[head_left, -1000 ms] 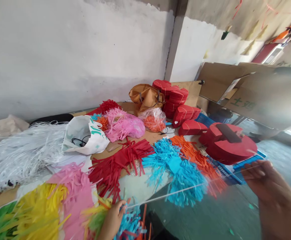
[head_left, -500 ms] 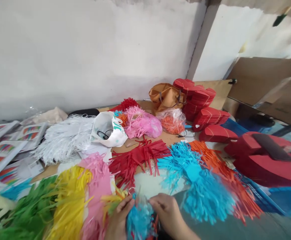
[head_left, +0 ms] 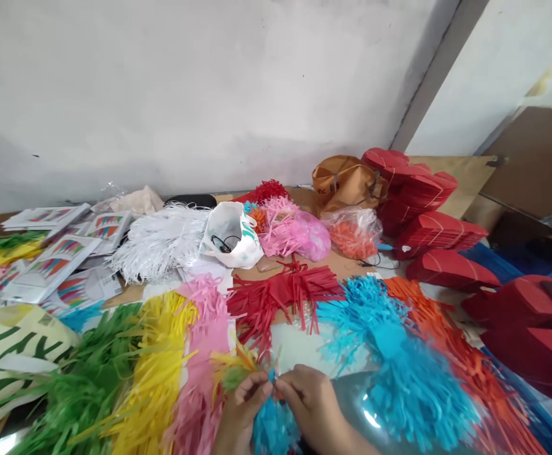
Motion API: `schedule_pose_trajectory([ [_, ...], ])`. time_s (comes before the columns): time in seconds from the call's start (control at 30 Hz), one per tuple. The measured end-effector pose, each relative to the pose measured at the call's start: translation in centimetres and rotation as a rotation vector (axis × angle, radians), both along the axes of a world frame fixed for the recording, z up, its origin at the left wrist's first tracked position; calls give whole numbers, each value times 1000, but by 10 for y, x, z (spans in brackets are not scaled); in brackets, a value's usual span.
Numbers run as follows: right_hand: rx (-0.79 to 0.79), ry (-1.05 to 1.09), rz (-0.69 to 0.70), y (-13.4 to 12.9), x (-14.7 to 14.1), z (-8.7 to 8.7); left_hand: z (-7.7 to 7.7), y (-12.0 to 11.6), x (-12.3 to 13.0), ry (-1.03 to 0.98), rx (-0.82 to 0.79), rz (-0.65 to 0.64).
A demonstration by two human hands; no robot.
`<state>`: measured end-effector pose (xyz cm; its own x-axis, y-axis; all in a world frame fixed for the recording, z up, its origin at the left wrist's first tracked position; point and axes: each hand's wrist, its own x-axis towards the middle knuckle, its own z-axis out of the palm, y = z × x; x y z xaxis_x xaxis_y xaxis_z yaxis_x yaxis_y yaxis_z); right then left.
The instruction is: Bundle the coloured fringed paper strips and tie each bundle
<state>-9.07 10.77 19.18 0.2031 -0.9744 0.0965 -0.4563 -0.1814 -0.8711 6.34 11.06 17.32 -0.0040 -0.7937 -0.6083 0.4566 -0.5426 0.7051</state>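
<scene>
At the bottom centre, my left hand (head_left: pixel 245 404) pinches the narrow top of a small blue tassel (head_left: pixel 275 423) in clear wrap. My right hand (head_left: pixel 307 398) meets it there, its thumb and forefinger closed at the same top. The tassel's fringe hangs between my hands. Just beyond my fingers lie a yellow-green tassel (head_left: pixel 235 366) and red fringed paper (head_left: pixel 276 294). Pink (head_left: pixel 204 341), yellow (head_left: pixel 155 366) and green fringes (head_left: pixel 86 379) spread to the left. Blue (head_left: pixel 394 354) and orange fringes (head_left: pixel 465 347) lie to the right.
Behind are white strips (head_left: pixel 167 240), a white bag (head_left: pixel 231 237), a pink bundle (head_left: pixel 299 230), a bag of orange pieces (head_left: pixel 354 234) and a brown bag (head_left: pixel 345 183). Stacked red shapes (head_left: pixel 441 234) stand at right, printed packets (head_left: pixel 48 259) at left. A wall (head_left: pixel 186 95) rises behind.
The view has turned left, so the table's things appear further right. My right hand has come closer to my left; their fingertips now meet at the tassel's top.
</scene>
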Motion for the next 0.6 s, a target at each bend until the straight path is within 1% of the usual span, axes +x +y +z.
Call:
schedule_pose_trajectory([
  [0.07, 14, 62, 7, 0, -2, 2, 0, -2, 0, -78, -58, -59],
  [0.17, 107, 119, 29, 0, -9, 7, -1, -3, 0, -301, -240, -189],
  [0.27, 223, 20, 62, 4, -11, 6, -7, -1, 1, -620, -410, -291],
  [0.33, 277, -74, 53, 8, -7, 0, -14, 3, 0, -839, -508, -367],
  [0.4, 243, -125, -22, 9, -1, -9, -23, 7, -2, -1003, -628, -448],
  [0.47, 157, -206, -115, 3, -7, -16, -31, 7, -3, -1108, -718, -492],
  [0.5, 138, -289, -176, -3, -20, -16, -32, 4, -1, -1141, -736, -526],
  [0.53, 145, -394, -250, -10, -40, -13, -32, -1, 3, -1169, -746, -580],
  [0.57, 197, -529, -324, -17, -68, -6, -29, -7, 9, -1198, -757, -646],
  [0.6, 245, -623, -474, -22, -105, 5, -25, -15, 16, -1229, -769, -725],
])
